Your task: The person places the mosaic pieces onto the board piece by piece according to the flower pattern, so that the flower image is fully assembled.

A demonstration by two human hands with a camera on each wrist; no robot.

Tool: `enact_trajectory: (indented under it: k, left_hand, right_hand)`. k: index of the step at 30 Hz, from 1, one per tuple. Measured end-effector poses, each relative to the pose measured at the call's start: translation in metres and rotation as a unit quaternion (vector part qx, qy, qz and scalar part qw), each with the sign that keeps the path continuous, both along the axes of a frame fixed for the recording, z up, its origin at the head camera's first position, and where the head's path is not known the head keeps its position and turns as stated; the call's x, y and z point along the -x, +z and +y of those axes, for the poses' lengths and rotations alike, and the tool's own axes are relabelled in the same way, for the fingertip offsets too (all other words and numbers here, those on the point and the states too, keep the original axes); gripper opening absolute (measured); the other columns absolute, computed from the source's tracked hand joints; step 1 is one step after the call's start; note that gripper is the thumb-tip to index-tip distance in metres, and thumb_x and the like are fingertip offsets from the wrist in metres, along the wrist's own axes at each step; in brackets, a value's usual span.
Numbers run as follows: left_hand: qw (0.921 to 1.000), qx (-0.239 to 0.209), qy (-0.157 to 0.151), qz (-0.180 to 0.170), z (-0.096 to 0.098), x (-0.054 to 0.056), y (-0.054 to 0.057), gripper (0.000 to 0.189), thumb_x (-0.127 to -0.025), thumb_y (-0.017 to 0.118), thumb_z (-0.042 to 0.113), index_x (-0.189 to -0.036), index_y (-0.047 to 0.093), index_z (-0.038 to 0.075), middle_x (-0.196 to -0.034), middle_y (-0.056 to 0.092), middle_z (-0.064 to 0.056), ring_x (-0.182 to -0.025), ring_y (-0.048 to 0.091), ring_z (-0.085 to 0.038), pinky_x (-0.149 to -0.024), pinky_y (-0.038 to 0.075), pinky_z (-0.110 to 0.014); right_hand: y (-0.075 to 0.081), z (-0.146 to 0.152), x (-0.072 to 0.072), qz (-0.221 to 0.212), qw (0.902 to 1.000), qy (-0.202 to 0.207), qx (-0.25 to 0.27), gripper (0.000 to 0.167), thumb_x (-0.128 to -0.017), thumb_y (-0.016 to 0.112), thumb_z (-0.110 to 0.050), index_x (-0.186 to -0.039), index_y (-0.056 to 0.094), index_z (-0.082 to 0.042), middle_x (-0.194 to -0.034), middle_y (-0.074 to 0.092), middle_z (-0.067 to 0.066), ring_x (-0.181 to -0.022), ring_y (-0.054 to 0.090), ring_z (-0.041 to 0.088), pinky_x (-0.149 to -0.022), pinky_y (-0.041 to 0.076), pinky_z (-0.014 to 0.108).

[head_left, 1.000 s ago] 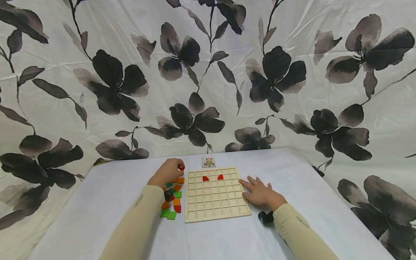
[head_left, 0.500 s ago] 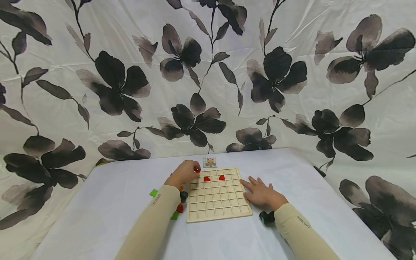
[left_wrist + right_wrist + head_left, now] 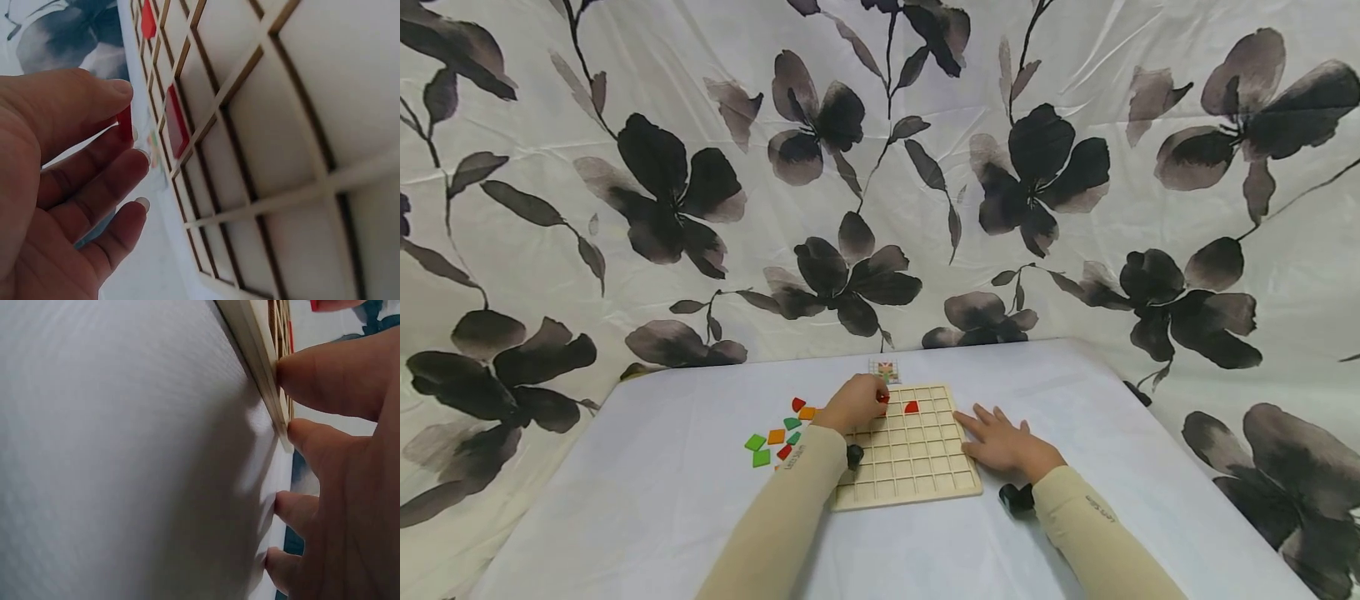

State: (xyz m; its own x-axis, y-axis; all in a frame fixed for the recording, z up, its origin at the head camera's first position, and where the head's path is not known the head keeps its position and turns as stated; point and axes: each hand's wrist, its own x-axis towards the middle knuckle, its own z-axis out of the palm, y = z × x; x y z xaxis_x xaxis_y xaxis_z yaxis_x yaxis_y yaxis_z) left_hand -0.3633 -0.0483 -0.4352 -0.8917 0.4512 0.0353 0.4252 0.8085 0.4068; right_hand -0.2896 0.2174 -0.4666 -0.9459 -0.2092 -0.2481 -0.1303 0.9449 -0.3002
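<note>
My left hand [image 3: 854, 403] is over the upper left of a light wooden grid board [image 3: 917, 467]. Thumb and forefinger pinch a small red tile [image 3: 125, 126], with the other fingers loosely bent. In the left wrist view, one red tile [image 3: 177, 122] lies in a cell near the fingertips and another red tile [image 3: 148, 20] lies farther along. The head view shows one flat red quarter-round tile [image 3: 912, 407] on the board; the left hand hides the other. My right hand [image 3: 1006, 443] spreads its fingers at the board's right side, thumb and forefinger touching the edge.
Left of the board lie scattered tiles, among them a green tile [image 3: 756, 442], an orange tile [image 3: 777, 437] and a red tile [image 3: 798, 404]; the left sleeve covers some. Behind the board is a small pattern card [image 3: 884, 372]. A white cloth [image 3: 647, 475] covers the table.
The left hand has moved right from the tile pile, carrying a red tile over the board's upper left. More scattered tiles show left of the arm. The right hand has stayed put.
</note>
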Motion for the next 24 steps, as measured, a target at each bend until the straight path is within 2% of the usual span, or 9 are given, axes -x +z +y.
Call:
enact_trajectory:
  k: [7,14,24]
  left_hand:
    - [1.0000,-0.004,-0.006,-0.006,0.007,0.001,-0.005,0.017,-0.091,0.062,0.010,-0.103,0.072,0.003,-0.101,0.067,-0.008,-0.086,0.060,-0.018,-0.080,0.052,-0.036]
    - [0.9999,0.002,-0.010,0.003,0.015,0.000,-0.009,0.016,-0.092,0.060,0.009,-0.101,0.072,0.004,-0.098,0.068,-0.008,-0.089,0.061,-0.019,-0.081,0.052,-0.036]
    - [0.9997,0.023,0.001,-0.007,0.023,0.003,-0.012,0.015,-0.091,0.060,0.009,-0.098,0.073,0.007,-0.092,0.066,-0.004,-0.081,0.055,-0.015,-0.076,0.050,-0.034]
  right_hand:
    - [0.004,0.001,0.002,-0.029,0.9995,-0.007,0.007,0.065,-0.094,0.050,-0.044,-0.153,0.026,-0.031,-0.163,0.016,0.010,-0.148,0.009,0.044,-0.107,0.005,0.076]
    - [0.002,0.004,0.005,-0.023,0.9996,-0.004,0.011,0.068,-0.091,0.054,-0.042,-0.153,0.029,-0.031,-0.162,0.018,0.010,-0.148,0.011,0.044,-0.107,0.007,0.077]
    - [0.002,0.004,0.004,-0.018,0.9997,-0.004,0.016,0.068,-0.090,0.056,-0.042,-0.152,0.031,-0.031,-0.162,0.020,0.010,-0.148,0.012,0.044,-0.106,0.007,0.077]
